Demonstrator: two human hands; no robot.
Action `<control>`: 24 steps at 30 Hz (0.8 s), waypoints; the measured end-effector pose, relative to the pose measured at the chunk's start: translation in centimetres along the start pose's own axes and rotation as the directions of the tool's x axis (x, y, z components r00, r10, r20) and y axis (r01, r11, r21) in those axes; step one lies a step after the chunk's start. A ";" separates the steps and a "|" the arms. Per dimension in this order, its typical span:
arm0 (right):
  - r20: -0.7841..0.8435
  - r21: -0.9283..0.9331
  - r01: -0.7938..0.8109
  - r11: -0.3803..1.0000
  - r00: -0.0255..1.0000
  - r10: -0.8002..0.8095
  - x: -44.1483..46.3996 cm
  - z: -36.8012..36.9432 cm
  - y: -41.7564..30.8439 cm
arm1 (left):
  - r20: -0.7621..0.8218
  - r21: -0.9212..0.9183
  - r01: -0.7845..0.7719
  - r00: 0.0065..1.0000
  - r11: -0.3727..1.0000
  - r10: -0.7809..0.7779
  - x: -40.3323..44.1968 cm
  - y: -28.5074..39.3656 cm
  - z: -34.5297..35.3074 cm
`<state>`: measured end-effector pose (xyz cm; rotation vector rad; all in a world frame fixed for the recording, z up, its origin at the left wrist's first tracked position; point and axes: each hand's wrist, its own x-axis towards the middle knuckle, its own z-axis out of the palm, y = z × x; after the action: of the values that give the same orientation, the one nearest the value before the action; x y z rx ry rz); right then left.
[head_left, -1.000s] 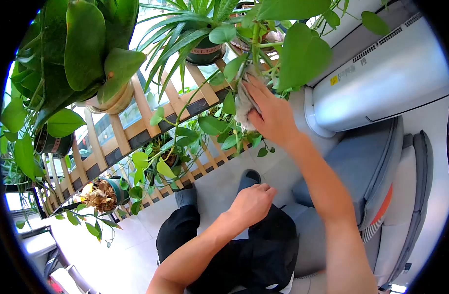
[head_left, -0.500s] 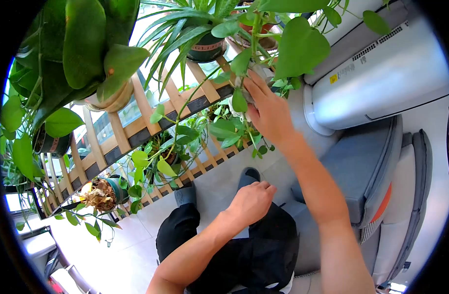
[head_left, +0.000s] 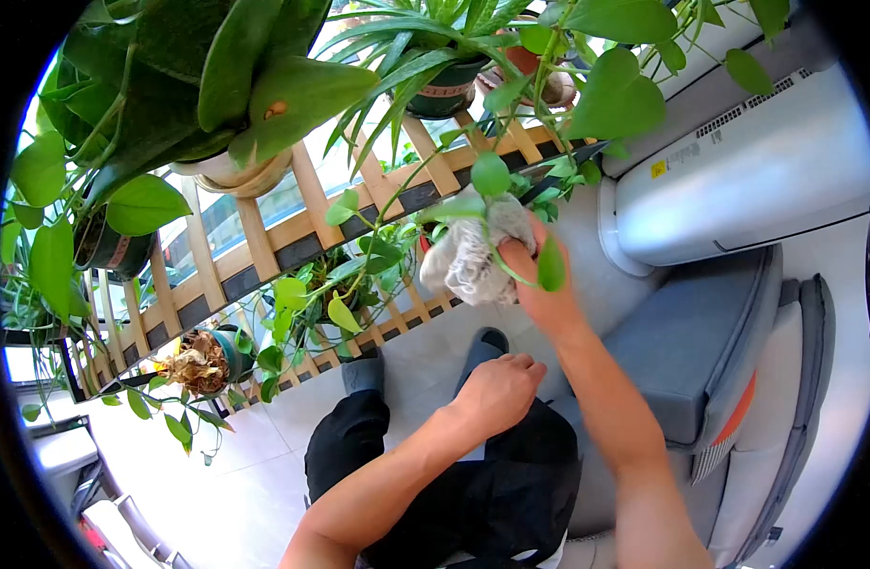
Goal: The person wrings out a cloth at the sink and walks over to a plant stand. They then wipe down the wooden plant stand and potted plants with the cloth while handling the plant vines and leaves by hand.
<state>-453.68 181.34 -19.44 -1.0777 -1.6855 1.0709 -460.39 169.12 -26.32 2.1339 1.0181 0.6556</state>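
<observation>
Cloth (head_left: 471, 268) in right hand (head_left: 547, 273); potted plants (head_left: 442, 93) on rack (head_left: 314, 194), left of sofa (head_left: 691, 337).

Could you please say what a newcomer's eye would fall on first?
The crumpled pale cloth in the right hand, near the centre, probably stands out first. Next come the big dark green leaves at upper left and the white cylindrical appliance, likely an air conditioner, at upper right.

I see the right hand (head_left: 546, 275) lower on my feed now — the pale cloth (head_left: 473, 258) come down with it, more of its folds showing.
</observation>
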 end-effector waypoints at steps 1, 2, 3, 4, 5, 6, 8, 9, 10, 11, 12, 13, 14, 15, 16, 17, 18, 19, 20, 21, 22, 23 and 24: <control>-0.024 -0.021 0.057 0.998 0.998 -0.057 0.8 0.7 -0.6 | -0.005 -0.007 0.010 1.000 1.000 -0.010 0.0 -0.1 0.0; 0.001 -0.089 0.252 0.964 0.968 -0.253 1.7 0.9 0.0 | -0.007 -0.019 0.019 1.000 1.000 -0.019 0.0 -0.2 0.0; 0.001 -0.089 0.252 0.964 0.968 -0.253 2.5 0.9 0.0 | -0.007 -0.019 0.019 1.000 1.000 -0.019 0.0 -0.2 0.0; 0.001 -0.205 0.335 0.920 0.940 -0.342 3.3 0.9 0.0 | -0.005 -0.034 0.014 1.000 0.999 -0.015 0.1 -0.2 -0.1; 0.012 -0.318 0.409 0.855 0.904 -0.428 4.0 0.9 -0.1 | -0.003 -0.049 0.010 1.000 0.999 -0.010 0.0 -0.2 0.0; 0.013 -0.316 0.407 0.857 0.905 -0.425 4.9 1.0 -0.7 | -0.003 -0.051 0.013 1.000 0.999 -0.013 0.0 -0.2 0.2; 0.112 -0.634 0.168 0.755 0.986 -0.126 6.2 1.5 -2.2 | -0.002 -0.074 0.007 1.000 0.997 -0.008 0.0 -0.3 0.4; 0.112 -0.634 0.168 0.755 0.986 -0.126 5.8 1.9 -1.8 | -0.002 -0.075 0.007 1.000 0.997 -0.007 -0.1 -0.3 0.4; 0.090 -0.627 0.213 0.749 0.975 -0.201 5.3 2.4 -1.2 | -0.001 -0.066 0.011 1.000 0.998 -0.012 0.0 -0.2 0.2; 0.065 -0.623 0.254 0.740 0.959 -0.275 5.0 2.8 -0.9 | 0.003 -0.058 0.013 1.000 0.998 -0.013 0.0 -0.2 0.1; 0.065 -0.623 0.254 0.740 0.959 -0.275 4.9 2.7 -1.0 | 0.003 -0.059 0.013 1.000 0.998 -0.013 0.0 -0.2 0.0; 0.121 -0.590 0.285 0.755 0.956 -0.267 4.9 2.5 -1.2 | -0.009 -0.058 0.018 1.000 0.998 -0.018 0.0 -0.2 0.0; 0.168 -0.560 0.304 0.771 0.953 -0.253 4.7 2.4 -1.3 | -0.011 -0.062 0.017 1.000 0.998 -0.017 -0.2 -0.2 0.1; 0.168 -0.560 0.304 0.771 0.953 -0.253 4.8 2.2 -1.5 | -0.011 -0.062 0.017 1.000 0.998 -0.018 -0.1 -0.3 0.1; 0.210 -0.599 0.358 0.716 0.933 -0.291 4.9 2.1 -1.8 | -0.005 -0.064 0.007 1.000 0.998 -0.007 -0.2 -0.4 0.3; 0.255 -0.632 0.412 0.656 0.910 -0.326 5.1 2.0 -2.0 | 0.000 -0.065 -0.003 1.000 0.998 0.003 -0.3 -0.4 0.4; 0.256 -0.631 0.412 0.657 0.910 -0.325 5.4 1.7 -2.1 | 0.000 -0.066 -0.002 1.000 0.998 0.002 -0.3 -0.5 0.3; 0.309 -0.691 0.429 0.581 0.903 -0.299 6.0 1.4 -2.3 | -0.005 -0.046 0.012 1.000 0.999 -0.012 -0.2 -0.5 0.0; 0.352 -0.747 0.440 0.499 0.898 -0.265 6.4 1.1 -2.3 | -0.005 -0.028 0.020 1.000 0.999 -0.021 -0.1 -0.6 -0.2; 0.352 -0.747 0.440 0.499 0.898 -0.265 6.6 1.3 -2.2 | -0.004 -0.027 0.021 1.000 0.999 -0.021 0.1 -0.8 -0.5; 0.343 -0.752 0.430 0.499 0.902 -0.261 6.6 1.5 -1.8 | -0.018 -0.026 0.035 0.999 0.999 -0.035 0.3 -0.8 -0.7; 0.331 -0.758 0.419 0.499 0.907 -0.260 6.4 1.5 -1.5 | -0.030 -0.020 0.046 0.998 0.999 -0.047 0.3 -0.8 -0.8; 0.330 -0.758 0.419 0.499 0.907 -0.260 6.3 1.4 -1.4 | -0.030 -0.019 0.046 0.998 0.999 -0.047 0.3 -0.9 -0.9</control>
<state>-456.98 186.65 -17.26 -1.1097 -2.5212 0.0362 -461.24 170.11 -26.35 2.0836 1.0708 0.6747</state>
